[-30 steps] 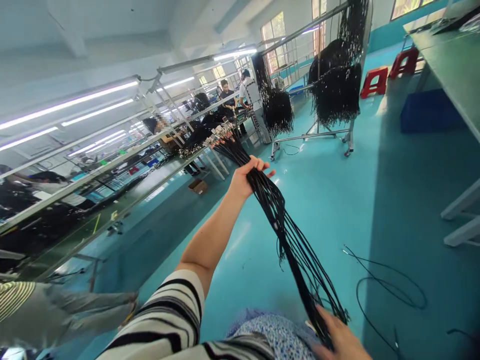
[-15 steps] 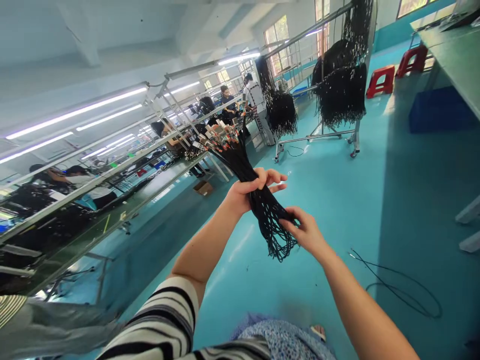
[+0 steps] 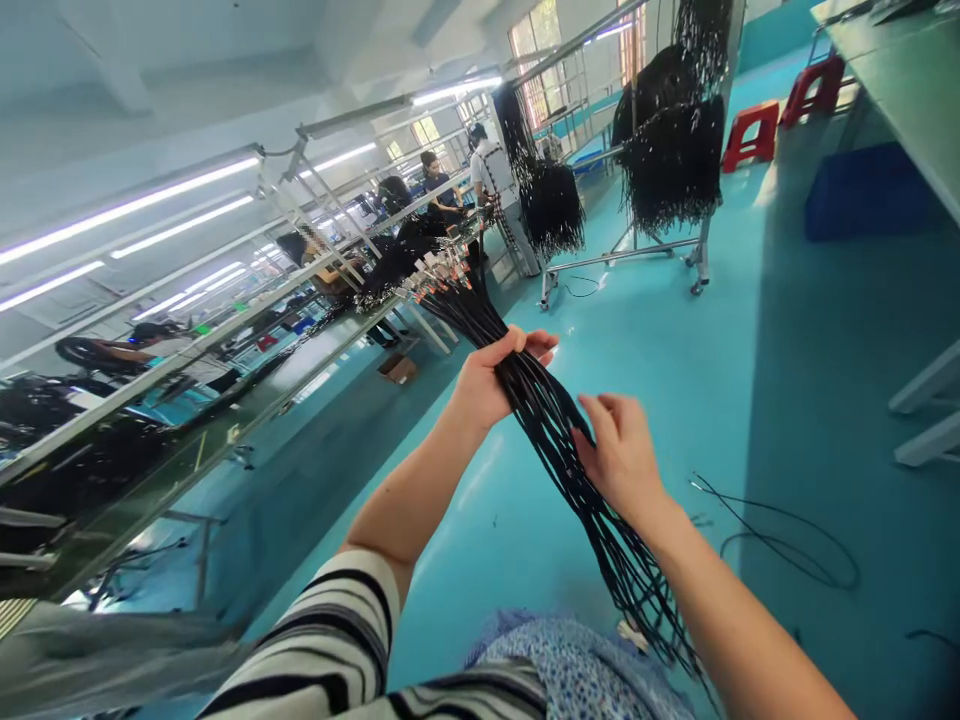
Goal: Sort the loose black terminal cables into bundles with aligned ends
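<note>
A bundle of black cables (image 3: 551, 425) slants across the middle of the view. At its upper end is a cluster of small metal and orange connectors (image 3: 442, 270). My left hand (image 3: 491, 375) is wrapped round the bundle below these connectors, with its thumb across the top. Beside the cables lower down, my right hand (image 3: 619, 450) has its thumb and fingers apart, the thumb against the bundle's edge. The loose lower lengths hang past my right wrist toward my blue patterned apron.
Black cables hang on a wheeled rack (image 3: 630, 250). A long workbench (image 3: 270, 400) with people runs along the left. On the floor lie a looped cable (image 3: 787, 540) and a small cardboard box (image 3: 397, 369). Red stools (image 3: 752, 135) and a blue bin (image 3: 862, 195) stand at right.
The lower part of the cable bundle, gathered in loops before, now hangs down long and straighter. My right hand has come off the looped end. My left hand keeps its grip.
</note>
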`<state>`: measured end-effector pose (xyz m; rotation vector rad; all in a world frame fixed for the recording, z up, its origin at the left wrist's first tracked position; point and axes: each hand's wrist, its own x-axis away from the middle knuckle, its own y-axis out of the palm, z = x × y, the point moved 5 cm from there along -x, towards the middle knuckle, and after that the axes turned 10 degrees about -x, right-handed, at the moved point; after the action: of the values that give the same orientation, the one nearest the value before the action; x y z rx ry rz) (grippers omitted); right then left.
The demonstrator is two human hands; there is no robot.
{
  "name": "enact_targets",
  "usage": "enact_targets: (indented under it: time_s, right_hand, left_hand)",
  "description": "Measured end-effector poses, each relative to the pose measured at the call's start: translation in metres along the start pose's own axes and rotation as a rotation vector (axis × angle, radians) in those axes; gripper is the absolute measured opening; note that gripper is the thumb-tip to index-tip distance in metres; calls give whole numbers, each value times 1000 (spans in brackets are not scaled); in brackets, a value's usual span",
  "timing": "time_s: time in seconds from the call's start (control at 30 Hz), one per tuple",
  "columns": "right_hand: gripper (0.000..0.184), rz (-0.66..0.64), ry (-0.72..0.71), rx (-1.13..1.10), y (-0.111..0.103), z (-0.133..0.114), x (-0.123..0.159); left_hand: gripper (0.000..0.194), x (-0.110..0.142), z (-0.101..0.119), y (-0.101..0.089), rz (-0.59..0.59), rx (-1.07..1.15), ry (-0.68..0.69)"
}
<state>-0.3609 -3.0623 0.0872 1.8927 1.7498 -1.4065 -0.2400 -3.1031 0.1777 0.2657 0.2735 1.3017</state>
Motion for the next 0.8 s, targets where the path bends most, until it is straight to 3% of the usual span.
enact_targets:
  time_s: [0.1, 0.17, 0.27, 0.37, 0.57, 0.73, 0.8]
  right_hand:
    - [20, -111, 64, -409, 4, -7, 10]
    - [18, -108, 155, -673, 7, -7, 9]
    - [31, -71, 351, -1063, 13, -6, 5]
    - [41, -137, 537, -1358, 17, -10, 3]
    - [47, -209, 443, -1287, 6, -21, -7]
    - [43, -184, 360, -1204, 11, -22, -8]
    - [34, -209, 307, -1065, 12, -22, -8]
  left_hand:
    - [22, 0, -10, -2, 24, 20, -39]
    - [22, 2, -13, 3, 24, -14, -43]
    - [20, 5, -18, 11, 63, -105, -79]
    - [20, 8, -21, 17, 75, -155, -129]
    - [26, 14, -14, 24, -25, -123, -129]
    - [26, 18, -15, 21, -28, -131, -77]
    - [26, 17, -21, 14, 8, -142, -75]
